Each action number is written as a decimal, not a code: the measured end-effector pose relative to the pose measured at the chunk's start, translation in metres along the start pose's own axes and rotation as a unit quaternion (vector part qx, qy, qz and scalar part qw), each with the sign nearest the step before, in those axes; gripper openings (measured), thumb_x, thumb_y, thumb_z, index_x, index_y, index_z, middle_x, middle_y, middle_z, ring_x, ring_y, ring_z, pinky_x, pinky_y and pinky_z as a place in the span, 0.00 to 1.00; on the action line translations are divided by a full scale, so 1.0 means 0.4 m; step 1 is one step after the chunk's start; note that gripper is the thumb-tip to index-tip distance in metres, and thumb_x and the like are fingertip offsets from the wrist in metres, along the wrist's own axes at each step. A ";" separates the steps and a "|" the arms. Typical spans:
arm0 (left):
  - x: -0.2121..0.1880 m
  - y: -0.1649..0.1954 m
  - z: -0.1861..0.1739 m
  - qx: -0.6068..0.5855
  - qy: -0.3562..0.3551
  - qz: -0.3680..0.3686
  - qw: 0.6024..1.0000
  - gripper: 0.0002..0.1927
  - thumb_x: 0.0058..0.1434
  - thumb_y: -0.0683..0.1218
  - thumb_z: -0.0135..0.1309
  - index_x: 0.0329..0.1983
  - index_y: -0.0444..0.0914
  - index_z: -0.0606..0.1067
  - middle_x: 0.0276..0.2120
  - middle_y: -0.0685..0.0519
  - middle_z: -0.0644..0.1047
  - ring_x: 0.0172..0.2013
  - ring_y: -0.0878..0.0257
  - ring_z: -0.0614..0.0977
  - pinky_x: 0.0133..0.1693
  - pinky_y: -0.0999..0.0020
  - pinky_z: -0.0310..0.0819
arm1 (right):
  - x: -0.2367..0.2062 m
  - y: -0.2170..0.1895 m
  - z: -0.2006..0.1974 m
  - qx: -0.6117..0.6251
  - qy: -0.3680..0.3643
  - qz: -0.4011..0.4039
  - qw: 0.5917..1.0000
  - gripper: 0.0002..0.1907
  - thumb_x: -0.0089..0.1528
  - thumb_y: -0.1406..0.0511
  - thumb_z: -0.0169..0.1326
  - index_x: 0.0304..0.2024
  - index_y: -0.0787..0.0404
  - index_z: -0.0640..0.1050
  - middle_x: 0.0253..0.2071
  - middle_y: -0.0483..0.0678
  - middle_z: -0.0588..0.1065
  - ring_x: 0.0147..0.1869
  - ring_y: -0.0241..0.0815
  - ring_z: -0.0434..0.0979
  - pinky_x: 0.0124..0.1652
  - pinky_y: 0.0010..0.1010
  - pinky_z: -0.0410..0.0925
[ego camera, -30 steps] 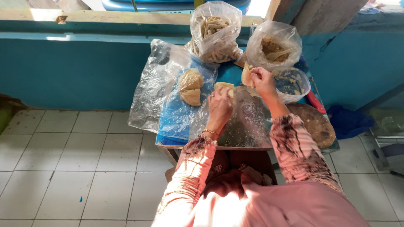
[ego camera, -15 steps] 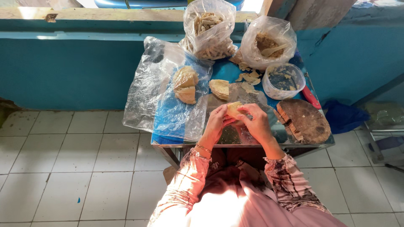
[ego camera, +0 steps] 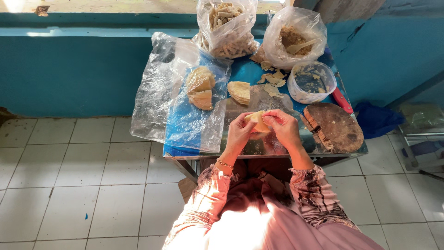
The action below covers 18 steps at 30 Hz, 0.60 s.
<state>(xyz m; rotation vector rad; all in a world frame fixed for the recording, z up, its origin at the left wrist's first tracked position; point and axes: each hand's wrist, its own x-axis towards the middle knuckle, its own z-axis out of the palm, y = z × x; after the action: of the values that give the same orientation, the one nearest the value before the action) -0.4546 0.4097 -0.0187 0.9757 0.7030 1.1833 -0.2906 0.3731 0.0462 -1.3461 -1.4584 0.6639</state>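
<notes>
I see both hands closed on one thing: a pale, thin folded wrapper (ego camera: 257,121), held between them just above the near middle of the table (ego camera: 356,149). My left hand (ego camera: 239,132) pinches its left edge with fingers curled narrow, thumb on top. My right hand (ego camera: 283,127) cups the other side, fingers bent over the wrapper's upper edge, so the grip is tight and nothing gapes. Both wrists angle inward from six o'clock, forearms in patterned pink sleeves, a thin bracelet (ego camera: 225,164) on the left wrist.

The wrapper looks soft and matte, cream coloured, roughly triangular where it shows. I cannot tell what is inside it.

At eleven o'clock from the hands, a stack of folded wrappers (ego camera: 200,87) lies on a crinkled clear plastic sheet (ego camera: 159,88) that hangs off the table's left edge. Another small wrapper stack (ego camera: 240,92) sits at twelve o'clock, just beyond my fingers. Farther at twelve stands a clear bag of pale stick-shaped pieces (ego camera: 226,27); at one o'clock, a second bag of brown crumbly filling (ego camera: 296,39) with a spoon in it. A white round tub (ego camera: 311,82) sits at two o'clock, and a dark round wooden chopping block (ego camera: 334,127) at three, near my right hand but apart from it.
</notes>
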 end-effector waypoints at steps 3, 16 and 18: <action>-0.016 0.035 -0.032 -0.102 -0.003 -0.030 0.994 0.20 0.73 0.51 0.50 0.57 0.30 0.76 0.43 0.51 0.82 0.39 0.68 0.84 0.41 0.76 0.80 | -0.003 -0.013 0.020 0.016 -0.015 -0.006 1.000 0.09 0.63 0.68 0.61 0.46 0.62 0.83 0.41 0.45 0.82 0.44 0.31 0.81 0.44 0.24 0.73; -0.001 0.018 -0.030 -0.062 0.008 0.029 0.998 0.14 0.71 0.45 0.53 0.55 0.32 0.75 0.42 0.53 0.81 0.39 0.69 0.83 0.37 0.73 0.81 | 0.106 0.126 -0.040 0.269 0.012 0.092 0.958 0.08 0.65 0.71 0.58 0.46 0.62 0.83 0.39 0.46 0.80 0.39 0.34 0.77 0.41 0.25 0.72; 0.004 0.014 -0.032 -0.064 0.010 0.023 0.998 0.14 0.72 0.46 0.52 0.54 0.33 0.75 0.41 0.53 0.81 0.38 0.68 0.84 0.36 0.74 0.81 | 0.160 0.129 -0.062 0.140 0.028 0.018 0.990 0.07 0.65 0.70 0.59 0.46 0.62 0.84 0.39 0.46 0.78 0.39 0.36 0.76 0.41 0.27 0.71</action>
<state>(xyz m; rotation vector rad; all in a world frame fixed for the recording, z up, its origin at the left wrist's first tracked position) -0.4678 0.4149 -0.0192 0.8787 0.6154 1.2643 -0.2399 0.4399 0.0278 -1.1646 -1.2468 0.8146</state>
